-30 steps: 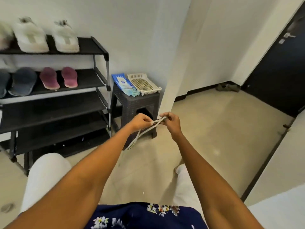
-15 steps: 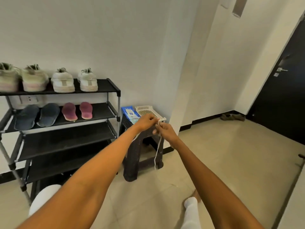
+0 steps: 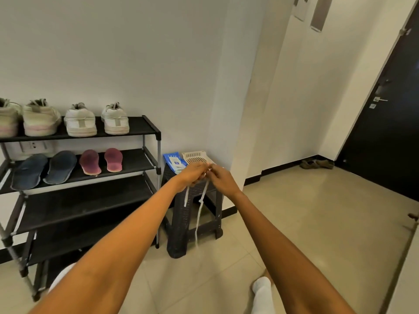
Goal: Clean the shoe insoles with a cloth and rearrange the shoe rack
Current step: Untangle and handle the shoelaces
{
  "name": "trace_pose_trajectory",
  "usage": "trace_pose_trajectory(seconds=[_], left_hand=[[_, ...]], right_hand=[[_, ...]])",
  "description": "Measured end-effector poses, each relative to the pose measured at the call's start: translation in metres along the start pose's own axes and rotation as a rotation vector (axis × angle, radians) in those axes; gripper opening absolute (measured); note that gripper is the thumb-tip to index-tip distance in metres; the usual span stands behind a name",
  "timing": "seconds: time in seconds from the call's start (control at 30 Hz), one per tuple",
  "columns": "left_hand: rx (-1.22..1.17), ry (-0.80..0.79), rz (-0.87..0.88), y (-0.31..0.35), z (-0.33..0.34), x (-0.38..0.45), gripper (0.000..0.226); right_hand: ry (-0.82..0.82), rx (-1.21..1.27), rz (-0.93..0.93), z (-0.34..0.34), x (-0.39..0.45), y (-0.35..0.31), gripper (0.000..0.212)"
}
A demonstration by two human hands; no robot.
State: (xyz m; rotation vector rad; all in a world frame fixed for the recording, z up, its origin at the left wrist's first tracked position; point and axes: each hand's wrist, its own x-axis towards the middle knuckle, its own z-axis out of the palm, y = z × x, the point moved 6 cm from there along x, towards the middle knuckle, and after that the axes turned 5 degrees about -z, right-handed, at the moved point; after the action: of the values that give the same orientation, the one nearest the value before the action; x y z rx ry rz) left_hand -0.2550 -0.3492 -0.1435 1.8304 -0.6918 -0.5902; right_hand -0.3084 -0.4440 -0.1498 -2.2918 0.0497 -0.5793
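Since half a second ago both hands have lifted slightly, and the white shoelace [image 3: 199,219] now dangles in two strands instead of one. Nearest the camera, a white-trousered leg [image 3: 263,295] stands on the beige tiled floor [image 3: 317,223], with both bare forearms reaching forward above it. The left hand [image 3: 191,175] and the right hand [image 3: 223,181] meet close together, each with fingers curled and pinching the top of the shoelace; its longer strand hangs down in front of the dark plastic stool [image 3: 192,223]. On the stool's top, just beyond the hands, lie a blue packet of wipes [image 3: 174,162] and a white perforated basket [image 3: 196,156], side by side. Left of the stool stands the black shoe rack [image 3: 149,164]. Its second shelf holds two dark blue insoles [image 3: 44,169] and two reddish insoles [image 3: 102,160], laid flat in a row; its top shelf carries four pale sneakers [image 3: 80,121], heels outward. Far right, a dark door [image 3: 390,121] is set in the white wall, with a pair of shoes [image 3: 316,164] on the floor beside it.
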Motion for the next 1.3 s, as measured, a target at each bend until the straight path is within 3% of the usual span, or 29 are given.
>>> trace_pose_trajectory(seconds=[0.07, 0.17, 0.23, 0.3, 0.5, 0.6, 0.7, 0.8, 1.0, 1.1, 1.2, 1.3], left_hand=[[-0.073, 0.019, -0.055, -0.004, -0.003, 0.0, 0.042], [-0.298, -0.058, -0.075, -0.009, -0.009, -0.001, 0.041], [-0.466, -0.133, -0.058, -0.01, -0.013, -0.001, 0.034], [-0.628, -0.153, -0.01, -0.005, -0.017, 0.004, 0.028], [-1.049, -0.014, 0.126, 0.005, -0.026, 0.014, 0.021], [-0.995, 0.02, 0.134, 0.002, -0.028, 0.018, 0.027], [-0.731, 0.034, 0.139, 0.002, -0.03, 0.018, 0.027], [-0.544, -0.085, 0.11, 0.005, -0.021, 0.011, 0.027], [-0.686, -0.359, 0.059, 0.023, -0.006, 0.003, 0.033], [-0.725, -0.433, 0.044, 0.025, -0.007, 0.004, 0.034], [-0.781, -0.466, 0.057, 0.025, -0.008, 0.0, 0.031], [-0.886, -0.411, 0.089, 0.031, -0.007, 0.003, 0.033]], right_hand=[[-0.05, -0.205, -0.019, 0.004, 0.003, 0.0, 0.03], [0.058, -0.304, 0.09, -0.008, 0.007, 0.005, 0.031], [0.098, -0.231, 0.189, -0.012, 0.007, 0.009, 0.031], [0.039, -0.135, 0.204, -0.003, 0.007, 0.008, 0.031], [-0.227, 0.219, 0.203, 0.03, 0.003, -0.028, 0.026], [-0.265, 0.247, 0.177, 0.024, 0.006, -0.04, 0.028], [-0.252, 0.113, 0.098, 0.001, 0.012, -0.05, 0.025], [-0.181, -0.061, 0.006, -0.025, 0.027, -0.06, 0.03], [0.106, -0.309, 0.043, -0.057, 0.052, -0.042, 0.044], [0.157, -0.152, 0.06, -0.049, 0.046, -0.036, 0.045], [0.086, 0.15, 0.135, -0.033, 0.035, -0.025, 0.043], [0.085, 0.192, 0.096, -0.031, 0.029, -0.027, 0.034]])
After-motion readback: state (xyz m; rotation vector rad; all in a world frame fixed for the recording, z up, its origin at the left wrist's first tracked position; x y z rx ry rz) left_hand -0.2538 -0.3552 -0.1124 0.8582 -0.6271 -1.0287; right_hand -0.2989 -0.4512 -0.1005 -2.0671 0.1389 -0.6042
